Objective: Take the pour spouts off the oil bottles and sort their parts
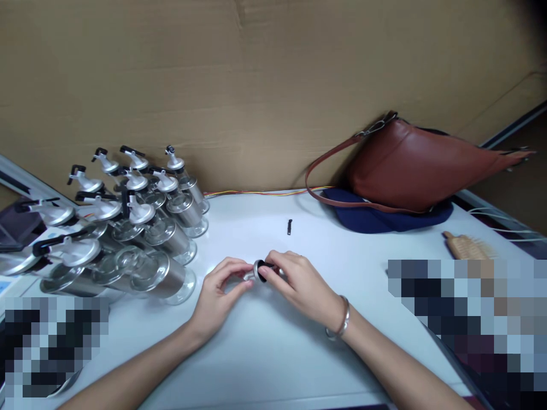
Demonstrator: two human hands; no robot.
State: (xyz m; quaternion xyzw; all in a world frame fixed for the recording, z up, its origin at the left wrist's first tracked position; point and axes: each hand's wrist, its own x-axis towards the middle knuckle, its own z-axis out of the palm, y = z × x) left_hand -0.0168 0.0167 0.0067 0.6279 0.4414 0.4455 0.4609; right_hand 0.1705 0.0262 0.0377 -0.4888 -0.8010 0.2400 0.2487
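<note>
Low over the white table (pixel 256 353), both hands meet at a silver pourer cap (pixel 257 270) like those on the bottles. My left hand (pixel 217 293) pinches its narrow spout end between thumb and fingers. On the other side my right hand (pixel 299 282) has thumb and fingers at the cap's wide, dark rim; a black part shows there, partly hidden by the fingers. Beyond the hands lies a small black lever (pixel 289 227). At left stand several glass-and-metal bottles (pixel 168 236) with silver pourers and black levers. The nearest bottle (pixel 160 273) has a bare glass neck.
A brown leather bag (pixel 405 165) rests on a navy cap (pixel 384 216) at the back right. Near the right edge is a wooden brush (pixel 465 247). Thin coloured wires (pixel 256 193) run along the cardboard wall (pixel 256 102). Blurred patches cover both lower sides.
</note>
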